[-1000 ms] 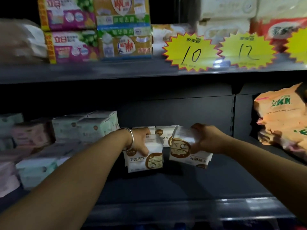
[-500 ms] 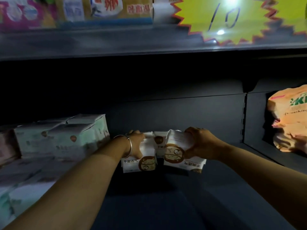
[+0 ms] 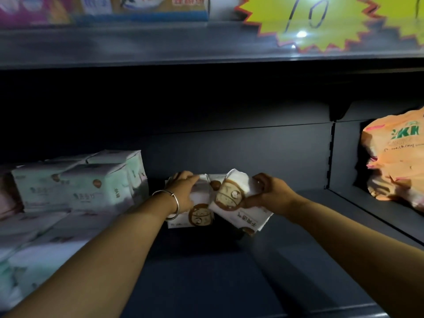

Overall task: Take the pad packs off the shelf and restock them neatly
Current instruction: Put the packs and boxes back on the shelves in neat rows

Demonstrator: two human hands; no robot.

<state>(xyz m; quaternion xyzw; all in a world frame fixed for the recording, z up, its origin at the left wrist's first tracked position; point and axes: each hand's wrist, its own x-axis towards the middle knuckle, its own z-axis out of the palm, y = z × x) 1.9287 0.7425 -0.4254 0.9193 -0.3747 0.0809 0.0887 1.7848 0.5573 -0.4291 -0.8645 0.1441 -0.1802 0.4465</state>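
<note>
Shelf: dark lower shelf (image 3: 206,271), its floor bare and open in front of the hands out to the front edge; a back panel closes it behind, an upright divider (image 3: 331,154) bounds it on the right.
Upper shelf: upper shelf (image 3: 160,49) overhangs close above, with blurred boxes and a yellow starburst price tag (image 3: 321,21) marked 10.
Left stock: mint-green packs (image 3: 80,182) stacked beside the left hand; paler packs lie blurred in front of them.
Right bay: orange bag (image 3: 397,157) past the divider, well apart from the hands.
Pad packs: white packs with brown print at the back middle; upright pack (image 3: 199,214) stands on the shelf, tilted pack (image 3: 238,203) leans against its right side.
Left hand: left hand (image 3: 183,191), fingers laid over the upright pack's top, bracelet (image 3: 171,205) on the wrist.
Right hand: right hand (image 3: 268,193), fingers and thumb pinching the tilted pack.
</note>
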